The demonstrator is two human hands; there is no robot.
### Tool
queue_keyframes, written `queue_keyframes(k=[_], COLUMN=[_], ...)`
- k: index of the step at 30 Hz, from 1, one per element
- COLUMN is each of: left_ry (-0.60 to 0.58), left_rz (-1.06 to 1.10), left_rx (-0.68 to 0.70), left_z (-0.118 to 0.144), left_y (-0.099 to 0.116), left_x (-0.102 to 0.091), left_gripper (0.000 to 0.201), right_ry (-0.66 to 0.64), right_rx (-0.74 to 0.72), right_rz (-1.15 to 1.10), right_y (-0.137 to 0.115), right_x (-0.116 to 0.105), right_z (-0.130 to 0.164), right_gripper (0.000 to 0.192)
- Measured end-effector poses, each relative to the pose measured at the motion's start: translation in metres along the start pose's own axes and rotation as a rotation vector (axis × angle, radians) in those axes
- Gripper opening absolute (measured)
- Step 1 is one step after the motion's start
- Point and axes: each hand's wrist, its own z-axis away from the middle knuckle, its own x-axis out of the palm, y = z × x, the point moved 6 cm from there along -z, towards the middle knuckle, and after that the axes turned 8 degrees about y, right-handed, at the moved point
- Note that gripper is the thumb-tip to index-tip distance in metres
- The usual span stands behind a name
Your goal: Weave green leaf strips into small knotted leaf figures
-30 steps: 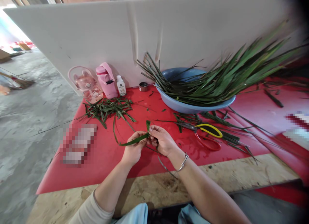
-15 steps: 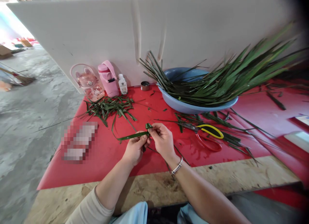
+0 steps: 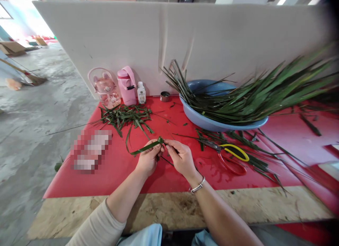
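Observation:
A folded green leaf strip (image 3: 145, 148) is pinched between the thumb and fingers of my left hand (image 3: 149, 159). Its long loose end curves out to the left, and a small folded knot stands up at my fingertips. My right hand (image 3: 181, 156), with a silver bangle at the wrist, is closed at the right side of that knot, thumb and forefinger on a bit of the leaf. The fingers partly hide the lower part of the folded piece. Right of my hands lie scissors (image 3: 225, 154) with one yellow and one red handle.
A blue basin (image 3: 225, 124) full of long leaves stands at the back right. Cut leaf scraps (image 3: 125, 117) lie at the left, before a pink bottle (image 3: 127, 88), a clear pink jug (image 3: 106, 92) and a small white bottle (image 3: 141, 94). A round tin (image 3: 164, 96) sits near the white board (image 3: 119, 37).
My right fingers have shifted from the top of the folded knot to its right side. The knot now sits lower, and the loose end bends more. The whole view has shifted slightly.

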Motion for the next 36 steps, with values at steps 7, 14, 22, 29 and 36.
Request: queue_keyframes(k=[7, 14, 22, 29, 36], left_ry=[0.061, 0.088, 0.028, 0.015, 0.147], left_rz=[0.098, 0.184, 0.051, -0.151, -0.082], left_rx=[-0.042, -0.144, -0.113, 0.013, 0.053], left_z=[-0.005, -0.014, -0.018, -0.014, -0.009], left_y=[-0.001, -0.006, 0.000, -0.009, -0.011], left_x=[-0.004, -0.001, 0.004, 0.000, -0.003], left_gripper=[0.025, 0.023, 0.027, 0.022, 0.034], right_ry=[-0.162, -0.289, -0.134, 0.100, 0.091], right_rx=[-0.018, 0.160, 0.029, 0.023, 0.438], right_rz=[-0.010, -0.029, 0.204, 0.214, -0.269], right_y=[0.004, 0.016, 0.010, 0.002, 0.026], right_x=[0.003, 0.004, -0.004, -0.005, 0.007], right_z=[-0.004, -0.002, -0.006, -0.004, -0.001], right_gripper=[0.035, 0.043, 0.053, 0.022, 0.015])
